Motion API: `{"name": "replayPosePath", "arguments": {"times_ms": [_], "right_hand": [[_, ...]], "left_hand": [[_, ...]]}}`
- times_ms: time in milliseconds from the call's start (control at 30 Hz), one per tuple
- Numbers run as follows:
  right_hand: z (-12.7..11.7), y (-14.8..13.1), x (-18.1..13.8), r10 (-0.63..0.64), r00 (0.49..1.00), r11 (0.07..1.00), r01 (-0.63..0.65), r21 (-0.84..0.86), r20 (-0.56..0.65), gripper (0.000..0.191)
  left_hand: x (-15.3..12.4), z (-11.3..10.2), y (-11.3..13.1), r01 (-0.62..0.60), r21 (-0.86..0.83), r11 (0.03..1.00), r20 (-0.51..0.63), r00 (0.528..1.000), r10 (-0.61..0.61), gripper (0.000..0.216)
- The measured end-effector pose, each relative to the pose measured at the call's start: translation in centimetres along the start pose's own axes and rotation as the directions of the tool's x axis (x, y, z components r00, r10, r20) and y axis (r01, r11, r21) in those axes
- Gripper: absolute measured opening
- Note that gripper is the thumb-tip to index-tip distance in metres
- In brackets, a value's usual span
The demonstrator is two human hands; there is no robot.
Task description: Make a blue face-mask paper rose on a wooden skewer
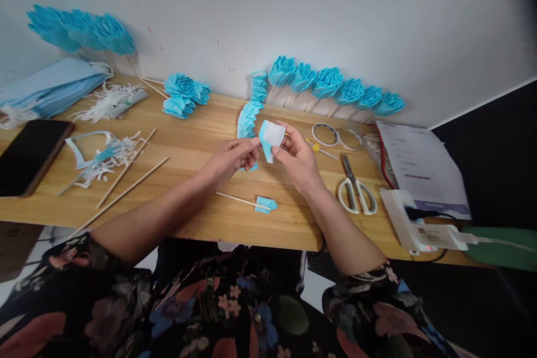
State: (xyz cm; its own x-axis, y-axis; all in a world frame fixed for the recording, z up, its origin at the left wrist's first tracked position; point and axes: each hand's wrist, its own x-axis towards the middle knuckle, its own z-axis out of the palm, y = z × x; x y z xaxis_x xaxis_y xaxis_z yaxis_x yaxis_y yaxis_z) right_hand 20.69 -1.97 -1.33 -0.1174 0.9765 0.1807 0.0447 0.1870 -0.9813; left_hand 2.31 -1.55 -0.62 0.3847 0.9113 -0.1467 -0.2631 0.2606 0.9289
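Both my hands meet over the middle of the table around a small folded piece of blue and white mask fabric (pixel 272 137). My right hand (pixel 300 159) pinches it between thumb and fingers on its right side. At its left edge, the fingertips of my left hand (pixel 235 159) are closed together and touch the fabric. Just behind my hands runs a curved row of folded blue pieces (pixel 249 114), partly hidden by my left hand. In front of them lies a wooden stick (pixel 235 198) with a blue folded petal (pixel 265 205) wrapped at its right end.
Blue fabric flowers on sticks (pixel 329 83) lean along the wall. White-handled scissors (pixel 356 190), tape rolls (pixel 325 134) and a power strip (pixel 398 218) lie at right. Loose sticks (pixel 126 193), trimmed strips (pixel 111 156), a phone (pixel 31 156) and stacked masks (pixel 59 86) occupy the left.
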Motion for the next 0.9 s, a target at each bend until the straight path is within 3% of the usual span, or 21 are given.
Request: {"name": "replayPosePath", "arguments": {"times_ms": [267, 633, 900], "right_hand": [[0.3, -0.6, -0.2, 0.067, 0.992, 0.995, -0.074, 0.062, 0.111, 0.057], [-0.4, -1.1, 0.1, 0.084, 0.995, 0.994, -0.079, -0.075, 0.061, 0.037], [-0.3, -1.2, -0.1, 0.038, 0.999, 0.997, -0.037, -0.065, 0.018, 0.026]], "left_hand": [[0.2, -0.3, 0.0, -0.047, 0.112, 0.993, -0.086, 0.995, 0.057, 0.024], [-0.6, -0.1, 0.3, -0.084, 0.383, 0.92, 0.056, 0.996, 0.068, 0.021], [-0.7, 0.2, 0.7, -0.026, 0.326, 0.945, 0.049, 0.999, 0.011, 0.017]]}}
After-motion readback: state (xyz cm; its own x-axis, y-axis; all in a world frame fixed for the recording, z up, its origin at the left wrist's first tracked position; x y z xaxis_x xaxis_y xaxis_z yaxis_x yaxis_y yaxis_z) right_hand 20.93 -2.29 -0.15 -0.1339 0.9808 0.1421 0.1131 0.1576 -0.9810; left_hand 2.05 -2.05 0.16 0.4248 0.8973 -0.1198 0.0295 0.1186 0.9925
